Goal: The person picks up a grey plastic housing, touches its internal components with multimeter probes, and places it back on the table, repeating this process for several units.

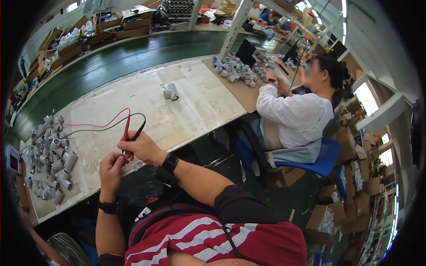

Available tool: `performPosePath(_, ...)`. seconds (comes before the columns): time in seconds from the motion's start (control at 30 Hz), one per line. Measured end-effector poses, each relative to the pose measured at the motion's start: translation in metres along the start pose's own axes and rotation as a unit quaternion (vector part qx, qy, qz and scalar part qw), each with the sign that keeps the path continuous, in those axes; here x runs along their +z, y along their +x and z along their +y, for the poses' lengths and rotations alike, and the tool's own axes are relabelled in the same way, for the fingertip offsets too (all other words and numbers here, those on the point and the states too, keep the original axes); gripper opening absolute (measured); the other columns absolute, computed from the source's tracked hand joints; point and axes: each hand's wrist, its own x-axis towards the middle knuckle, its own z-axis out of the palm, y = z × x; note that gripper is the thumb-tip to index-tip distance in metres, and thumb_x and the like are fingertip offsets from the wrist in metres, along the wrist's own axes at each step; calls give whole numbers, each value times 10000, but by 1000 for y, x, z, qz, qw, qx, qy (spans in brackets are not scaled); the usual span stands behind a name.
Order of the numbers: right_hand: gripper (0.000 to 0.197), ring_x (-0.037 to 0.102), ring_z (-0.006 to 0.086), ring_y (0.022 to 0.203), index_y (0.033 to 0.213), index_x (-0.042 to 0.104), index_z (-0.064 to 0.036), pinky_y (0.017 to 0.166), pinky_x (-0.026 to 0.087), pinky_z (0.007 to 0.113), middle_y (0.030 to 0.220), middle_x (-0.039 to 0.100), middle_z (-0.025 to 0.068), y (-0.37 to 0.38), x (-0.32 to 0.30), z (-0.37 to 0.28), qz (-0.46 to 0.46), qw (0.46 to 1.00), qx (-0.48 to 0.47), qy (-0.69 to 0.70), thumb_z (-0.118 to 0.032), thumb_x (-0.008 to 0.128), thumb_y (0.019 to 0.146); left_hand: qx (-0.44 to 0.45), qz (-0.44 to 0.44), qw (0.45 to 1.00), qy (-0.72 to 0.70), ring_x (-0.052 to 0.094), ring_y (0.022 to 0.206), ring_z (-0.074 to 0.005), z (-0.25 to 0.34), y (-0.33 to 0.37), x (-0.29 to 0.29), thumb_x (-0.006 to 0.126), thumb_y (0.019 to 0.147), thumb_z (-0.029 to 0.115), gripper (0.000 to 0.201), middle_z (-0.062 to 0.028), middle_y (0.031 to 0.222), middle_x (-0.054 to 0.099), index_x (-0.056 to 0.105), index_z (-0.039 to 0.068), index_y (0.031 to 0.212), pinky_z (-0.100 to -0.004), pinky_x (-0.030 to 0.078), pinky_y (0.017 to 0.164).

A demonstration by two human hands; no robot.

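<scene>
My right hand [144,147] is closed round a red test probe [126,128] and a black test probe [140,128], both tilted up from the fingers. Close beside it, my left hand [112,168] pinches something small that its fingers hide. The two hands meet over the table's near edge. From the probes, a red lead [95,123] and a black lead [100,130] run left across the table [133,95]. They reach toward a heap of grey cylindrical parts [55,155]. A boxy meter with a display [14,160] stands at the far left edge.
Two grey cylindrical parts [171,92] sit mid-table. To the right, a co-worker in a white top [293,113] sits on a blue chair [326,155], near another grey heap [237,68]. Cardboard boxes [326,221] fill the right side. Another person's arm [40,241] shows at lower left.
</scene>
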Motion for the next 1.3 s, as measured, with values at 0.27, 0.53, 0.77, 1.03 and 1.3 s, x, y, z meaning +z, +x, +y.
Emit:
performPosePath(0.27, 160, 626, 130, 556, 973, 642, -47, 463, 472, 254, 729, 643, 44, 5, 8, 20, 7, 998, 32, 46, -188, 715, 954, 20, 30, 999, -34, 597, 768, -107, -14, -5, -9, 603, 1013, 100, 150, -38, 822, 659, 645, -8, 920, -255, 476, 731)
performPosePath(0.53, 172, 636, 158, 555, 965, 655, -57, 463, 493, 289, 741, 667, 57, 1, 8, 18, 14, 994, 44, 95, -203, 740, 930, 46, 20, 998, -28, 558, 704, -85, -10, -5, -13, 617, 1007, 135, 169, -17, 769, 637, 637, 19, 885, -241, 449, 677)
performPosePath(0.77, 170, 662, 192, 581, 946, 661, -48, 495, 531, 316, 750, 691, 76, -2, 6, 18, 11, 993, 53, 109, -190, 750, 919, 53, -5, 998, -25, 529, 682, -73, -16, -4, -19, 622, 1004, 151, 179, -6, 750, 621, 629, 36, 866, -227, 416, 643)
performPosePath(1.03, 167, 650, 211, 495, 877, 671, 9, 432, 537, 325, 703, 689, 117, 4, 22, -5, 42, 993, 7, -113, -145, 738, 885, 39, 2, 997, -60, 490, 645, -58, -21, 1, -21, 632, 1008, 189, 184, 11, 741, 603, 623, 66, 870, -214, 376, 597)
performPosePath(1.3, 196, 646, 192, 497, 870, 668, 15, 415, 534, 299, 705, 680, 113, -1, 31, 0, 90, 993, -9, -75, -164, 748, 880, 33, 22, 995, -86, 507, 645, -61, -24, 1, -25, 650, 1004, 190, 177, 12, 743, 615, 635, 60, 885, -213, 389, 601)
